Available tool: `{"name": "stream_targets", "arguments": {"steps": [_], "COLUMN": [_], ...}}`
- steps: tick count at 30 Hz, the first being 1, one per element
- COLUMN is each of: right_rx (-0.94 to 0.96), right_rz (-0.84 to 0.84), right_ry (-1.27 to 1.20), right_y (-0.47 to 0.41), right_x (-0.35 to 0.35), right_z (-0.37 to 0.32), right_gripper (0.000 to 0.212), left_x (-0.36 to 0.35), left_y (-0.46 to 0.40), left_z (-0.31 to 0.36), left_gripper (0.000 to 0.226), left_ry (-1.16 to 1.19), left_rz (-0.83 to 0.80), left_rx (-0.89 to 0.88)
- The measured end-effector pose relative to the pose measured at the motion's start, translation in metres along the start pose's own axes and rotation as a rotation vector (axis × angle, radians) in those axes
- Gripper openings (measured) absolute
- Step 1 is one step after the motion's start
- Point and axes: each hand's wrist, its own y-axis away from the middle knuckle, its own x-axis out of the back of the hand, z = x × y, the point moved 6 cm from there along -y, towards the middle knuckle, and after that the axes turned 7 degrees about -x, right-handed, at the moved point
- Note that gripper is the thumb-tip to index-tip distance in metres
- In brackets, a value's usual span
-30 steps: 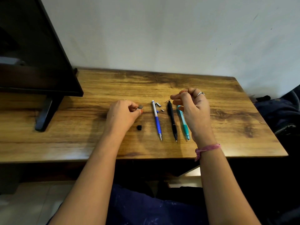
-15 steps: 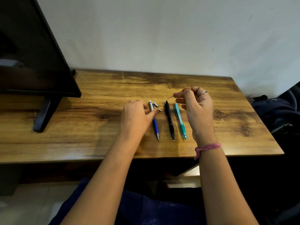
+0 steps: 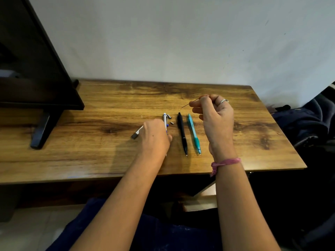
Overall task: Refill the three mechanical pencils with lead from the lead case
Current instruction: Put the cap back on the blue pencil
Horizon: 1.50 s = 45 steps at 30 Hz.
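Three mechanical pencils lie side by side on the wooden table [image 3: 101, 156]. The blue and silver pencil [image 3: 165, 118] is mostly covered by my left hand [image 3: 155, 138], whose fingers curl around its barrel. To the right lie the black pencil [image 3: 182, 132] and the teal pencil [image 3: 193, 133], both untouched. My right hand [image 3: 214, 120] hovers above the table and pinches a thin lead stick [image 3: 187, 104] that points left. The lead case [image 3: 136, 134] lies on the table just left of my left hand, partly hidden by it.
Two small pencil end pieces [image 3: 170, 119] lie between the blue and black pencils. A dark monitor [image 3: 32, 69] on a stand [image 3: 40, 131] fills the table's left side. A white wall runs behind, and dark fabric [image 3: 308, 124] sits past the right edge.
My left hand let go of the lead case, which now lies on the table, and moved right onto the blue pencil. My right hand kept pinching the lead stick.
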Motion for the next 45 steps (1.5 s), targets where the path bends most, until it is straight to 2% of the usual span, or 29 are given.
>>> {"name": "stream_targets", "arguments": {"steps": [4, 8, 12, 15, 20, 26, 34, 45], "right_rx": [0.007, 0.061, 0.131, 0.16, 0.213, 0.355, 0.52, 0.504], "right_rz": [-0.008, -0.015, -0.028, -0.018, 0.027, 0.127, 0.172, 0.145], "right_ry": [0.0, 0.009, 0.003, -0.002, 0.005, 0.041, 0.214, 0.272], "right_y": [0.003, 0.005, 0.003, -0.001, -0.009, -0.003, 0.012, 0.01], "right_x": [0.0, 0.002, 0.006, 0.01, 0.014, 0.021, 0.023, 0.02], "right_z": [-0.007, -0.024, -0.047, -0.062, -0.081, -0.1, -0.116, -0.113], "right_gripper": [0.011, 0.01, 0.01, 0.008, 0.006, 0.008, 0.009, 0.009], "left_x": [0.008, 0.026, 0.048, 0.064, 0.073, 0.079, 0.083, 0.084], "left_y": [0.002, 0.005, 0.012, 0.019, 0.027, 0.031, 0.035, 0.034], "left_z": [0.001, 0.0, 0.009, 0.019, 0.031, 0.037, 0.039, 0.037], "left_gripper": [0.024, 0.022, 0.012, 0.01, 0.02, 0.021, 0.019, 0.02], "left_ry": [0.033, 0.185, 0.449, 0.51, 0.52, 0.508, 0.431, 0.417], "left_rz": [0.011, 0.093, 0.203, 0.327, 0.43, 0.505, 0.561, 0.571], "left_rx": [0.008, -0.018, -0.12, -0.254, -0.407, -0.508, -0.539, -0.535]}}
